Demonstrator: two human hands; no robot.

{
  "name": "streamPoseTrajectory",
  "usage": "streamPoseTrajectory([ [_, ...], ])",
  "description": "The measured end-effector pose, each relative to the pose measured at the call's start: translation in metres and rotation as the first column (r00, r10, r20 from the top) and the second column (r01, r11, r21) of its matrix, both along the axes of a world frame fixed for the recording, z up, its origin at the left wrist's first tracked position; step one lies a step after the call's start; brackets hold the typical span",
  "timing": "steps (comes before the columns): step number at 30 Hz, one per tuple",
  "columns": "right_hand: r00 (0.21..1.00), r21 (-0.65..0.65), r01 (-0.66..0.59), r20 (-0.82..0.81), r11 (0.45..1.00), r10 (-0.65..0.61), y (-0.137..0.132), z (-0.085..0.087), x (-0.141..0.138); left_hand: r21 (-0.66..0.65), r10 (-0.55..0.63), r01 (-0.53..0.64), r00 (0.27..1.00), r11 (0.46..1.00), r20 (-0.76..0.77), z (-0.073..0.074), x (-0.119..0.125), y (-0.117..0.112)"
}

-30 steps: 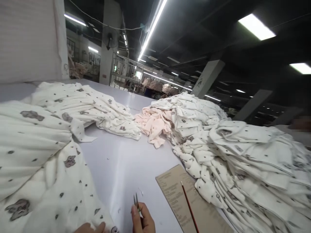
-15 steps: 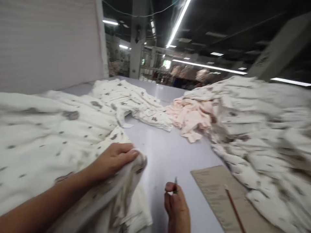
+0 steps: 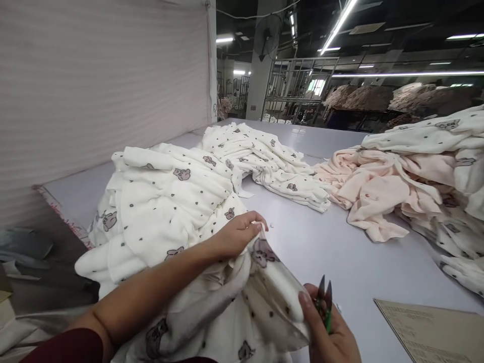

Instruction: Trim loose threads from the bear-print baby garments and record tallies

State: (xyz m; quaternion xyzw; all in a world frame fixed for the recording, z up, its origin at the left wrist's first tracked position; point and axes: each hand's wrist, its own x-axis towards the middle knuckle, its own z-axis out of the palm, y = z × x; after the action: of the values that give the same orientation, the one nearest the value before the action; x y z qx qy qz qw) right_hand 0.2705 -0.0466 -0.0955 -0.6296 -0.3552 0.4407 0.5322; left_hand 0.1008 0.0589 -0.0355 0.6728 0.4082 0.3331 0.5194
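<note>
My left hand (image 3: 242,234) pinches the edge of a white fleecy garment (image 3: 223,322) printed with grey-brown bears and small dark dots. The held cloth stretches from those fingers down to my right hand (image 3: 327,325), whose thumb presses on its edge. That same hand also carries small thread snips (image 3: 325,302), green at the handle, with their two blades apart and pointing up. Most of the handle is hidden by the fingers. Below my left arm the rest of the garment hangs in loose folds.
Heaped white bear-print cloth (image 3: 159,201) lies to the left on the pale table (image 3: 287,242). Pink cloth (image 3: 381,186) and more white print fabric (image 3: 423,128) are piled at the right. A brown printed card (image 3: 434,327) rests near the right front. A pale curtain (image 3: 106,75) hangs on the left.
The view has swung to the left. My right hand has come up to the garment and now grips its edge along with the snips. My left hand still pinches the cloth, now spread between both hands.
</note>
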Motion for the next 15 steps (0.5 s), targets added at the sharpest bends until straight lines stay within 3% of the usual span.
streamPoseTrajectory([
  [2, 0.999, 0.012, -0.037, 0.030, 0.999, 0.037, 0.004, 0.013, 0.007, -0.056, -0.145, 0.139, 0.982, 0.989, -0.118, 0.001, -0.005, 0.000],
  [4, 0.993, 0.043, -0.094, 0.075, 0.995, 0.091, 0.010, 0.027, 0.008, 0.008, -0.272, 0.284, 0.924, 0.959, -0.268, 0.004, -0.003, -0.006],
  [6, 0.984, 0.067, -0.144, 0.116, 0.987, 0.136, 0.016, 0.038, 0.007, 0.156, -0.317, 0.396, 0.871, 0.905, -0.375, 0.008, 0.004, -0.014],
  [8, 0.978, 0.077, -0.162, 0.143, 0.984, 0.149, 0.022, 0.045, 0.006, 0.223, -0.315, 0.419, 0.868, 0.880, -0.384, 0.009, 0.013, -0.021],
  [10, 0.980, 0.069, -0.124, 0.168, 0.990, 0.111, 0.024, 0.046, 0.010, 0.097, -0.316, 0.364, 0.891, 0.926, -0.325, 0.005, 0.020, -0.024],
  [12, 0.980, 0.048, -0.035, 0.196, 0.998, 0.025, 0.020, 0.043, 0.017, -0.139, -0.277, 0.254, 0.943, 0.957, -0.185, -0.002, 0.023, -0.022],
  [15, 0.961, -0.035, 0.137, 0.248, 0.990, -0.124, 0.006, 0.034, 0.022, -0.388, -0.118, 0.148, 0.988, 0.909, 0.100, -0.014, 0.024, -0.018],
])
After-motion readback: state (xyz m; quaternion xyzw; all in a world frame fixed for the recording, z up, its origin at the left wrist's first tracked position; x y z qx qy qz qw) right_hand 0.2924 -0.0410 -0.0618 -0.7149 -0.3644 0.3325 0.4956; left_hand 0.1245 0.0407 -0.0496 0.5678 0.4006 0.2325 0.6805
